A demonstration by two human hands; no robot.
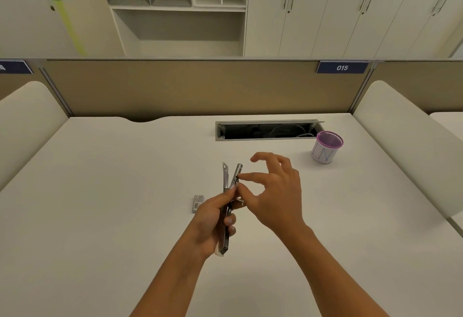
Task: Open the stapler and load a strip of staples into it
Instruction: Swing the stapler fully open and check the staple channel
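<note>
- Now: your left hand (213, 219) is wrapped around the rear body of the stapler (229, 199), fingers closed on it, holding it clear of the desk (100, 191) with the nose toward 12 o'clock.
- Stapler is open: two metal arms spread in a narrow V, one at 12, the other leaning toward 1 o'clock.
- Your right hand (273, 191) sits at 3 o'clock of the stapler. Thumb and forefinger are pinched close together at the right-hand arm; the other fingers are fanned loose. Whether a strip of staples is between the pinch, cannot tell; too small.
- Staple box (198, 203) lies flat on the desk at 9 o'clock of your left hand, just beside it. Print on it is unreadable.
- Risk: strip goes in skewed or legs-up and jams the channel; cause would be the narrow opening and feeding one-handed in mid-air.
- Risk: strip snaps or drops; cause would be too hard a pinch, or the spring pusher sliding forward.
- Risk: arm snaps shut on your fingertip if the left grip squeezes.
- Writing: blue plate (342, 67) on the partition at 1 o'clock reads "015". Purple mesh cup (327, 146) at 2 o'clock has a paper wrap with blue marks, possibly "IN"; not certain.
</note>
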